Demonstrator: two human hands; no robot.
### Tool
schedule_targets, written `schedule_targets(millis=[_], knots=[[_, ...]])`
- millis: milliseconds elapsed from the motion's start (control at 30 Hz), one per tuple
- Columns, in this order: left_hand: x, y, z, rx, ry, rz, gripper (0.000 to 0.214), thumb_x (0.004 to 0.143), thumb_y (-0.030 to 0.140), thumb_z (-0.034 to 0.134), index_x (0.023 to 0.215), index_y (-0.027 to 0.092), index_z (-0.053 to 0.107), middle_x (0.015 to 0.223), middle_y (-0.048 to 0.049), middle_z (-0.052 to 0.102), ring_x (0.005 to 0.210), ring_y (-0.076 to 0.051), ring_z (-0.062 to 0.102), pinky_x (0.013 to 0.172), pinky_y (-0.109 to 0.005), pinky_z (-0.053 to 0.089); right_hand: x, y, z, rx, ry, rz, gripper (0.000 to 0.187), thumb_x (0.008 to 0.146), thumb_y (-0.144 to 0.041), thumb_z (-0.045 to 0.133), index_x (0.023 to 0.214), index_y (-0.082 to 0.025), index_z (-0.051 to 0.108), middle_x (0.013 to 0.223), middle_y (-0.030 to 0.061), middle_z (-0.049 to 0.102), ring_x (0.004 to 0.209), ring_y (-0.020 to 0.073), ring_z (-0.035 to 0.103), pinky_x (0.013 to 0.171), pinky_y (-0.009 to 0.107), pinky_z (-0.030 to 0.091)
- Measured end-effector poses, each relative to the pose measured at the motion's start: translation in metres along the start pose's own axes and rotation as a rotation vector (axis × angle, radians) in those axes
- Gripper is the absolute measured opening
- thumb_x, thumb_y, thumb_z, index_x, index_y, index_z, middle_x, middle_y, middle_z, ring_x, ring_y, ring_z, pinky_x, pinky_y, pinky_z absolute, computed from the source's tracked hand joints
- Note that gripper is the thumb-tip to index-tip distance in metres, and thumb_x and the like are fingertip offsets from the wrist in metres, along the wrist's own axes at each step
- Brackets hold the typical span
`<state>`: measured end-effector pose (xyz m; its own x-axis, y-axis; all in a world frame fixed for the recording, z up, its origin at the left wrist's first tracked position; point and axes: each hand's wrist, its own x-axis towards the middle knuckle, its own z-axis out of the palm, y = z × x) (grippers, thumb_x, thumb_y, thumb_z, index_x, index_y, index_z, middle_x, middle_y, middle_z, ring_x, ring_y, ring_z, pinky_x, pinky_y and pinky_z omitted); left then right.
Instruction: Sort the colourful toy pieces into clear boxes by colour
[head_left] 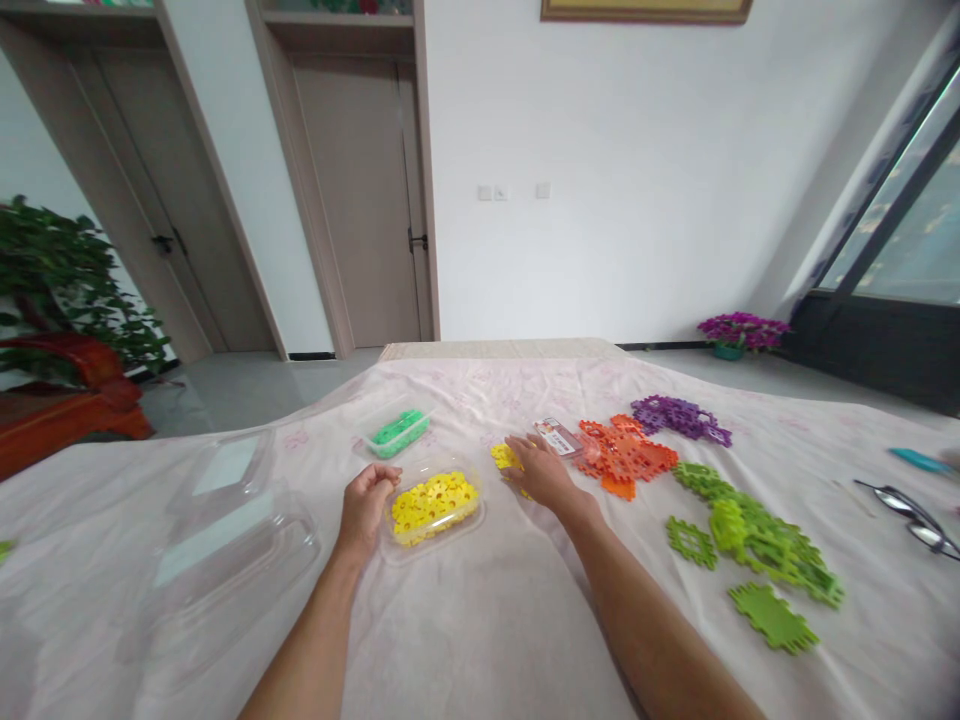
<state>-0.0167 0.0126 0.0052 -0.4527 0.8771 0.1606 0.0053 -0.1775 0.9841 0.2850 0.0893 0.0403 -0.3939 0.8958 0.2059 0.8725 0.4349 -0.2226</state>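
Note:
My left hand (364, 512) pinches the left rim of a clear plastic container (433, 548). Inside it lie many yellow flower-shaped plastic pieces (435, 503). To the right of the container, my right hand (541, 472) reaches palm-down over a small group of yellow pieces (504, 457) on the cloth. Its fingers are stretched out and partly cover those pieces. A clear package with a printed label (558, 437) lies just beyond this hand, against the orange interlocking pieces (630, 453).
Behind sits a clear container of green pieces (400, 432). Clear plastic containers (232, 560) are at left. Purple pieces (679, 417), lime-green pieces (772, 540) and eyeglasses (911, 515) lie to the right. A rumpled pale tablecloth (465, 640) covers the table.

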Motion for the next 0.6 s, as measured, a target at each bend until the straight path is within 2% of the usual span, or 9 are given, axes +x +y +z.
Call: schedule_targets(millis=[100,267,433,600], knots=[[-0.001,0.002,0.000,-0.002,0.005,-0.003,0.010,0.058,0.024,0.061,0.065,0.019,0.064,0.080,-0.0052,0.071,0.092,-0.023,0.063,0.085,-0.033,0.044,-0.001,-0.006,0.007,-0.053,-0.006,-0.008,0.046,0.090,-0.035,0.056,0.134,-0.023,0.057,0.139,0.0045,0.058,0.137,0.0276,0.037,0.112,0.040,0.026],[-0.001,0.004,0.001,-0.002,0.011,-0.006,0.010,0.057,0.024,0.061,0.065,0.019,0.064,0.081,-0.0052,0.071,0.089,-0.023,0.062,0.084,-0.033,0.044,0.000,-0.013,0.009,-0.108,-0.004,-0.034,0.026,0.092,-0.030,0.054,0.112,-0.023,0.070,0.115,0.0059,0.071,0.126,0.0244,0.048,0.105,0.035,0.030],[-0.001,0.002,0.000,-0.005,0.008,-0.007,0.011,0.058,0.024,0.061,0.066,0.018,0.063,0.083,-0.0057,0.071,0.086,-0.022,0.063,0.082,-0.033,0.045,0.002,-0.016,0.010,-0.129,0.028,-0.045,0.023,0.094,-0.022,0.050,0.103,-0.021,0.071,0.102,0.0090,0.073,0.106,0.0207,0.060,0.095,0.029,0.036],[0.000,0.002,0.000,-0.005,0.009,-0.002,0.010,0.058,0.024,0.060,0.066,0.018,0.063,0.081,-0.0057,0.071,0.086,-0.022,0.063,0.082,-0.033,0.045,0.000,-0.016,0.010,-0.027,0.128,-0.053,0.026,0.095,-0.017,0.047,0.108,-0.022,0.069,0.104,0.0082,0.073,0.101,0.0200,0.064,0.108,0.032,0.030]])
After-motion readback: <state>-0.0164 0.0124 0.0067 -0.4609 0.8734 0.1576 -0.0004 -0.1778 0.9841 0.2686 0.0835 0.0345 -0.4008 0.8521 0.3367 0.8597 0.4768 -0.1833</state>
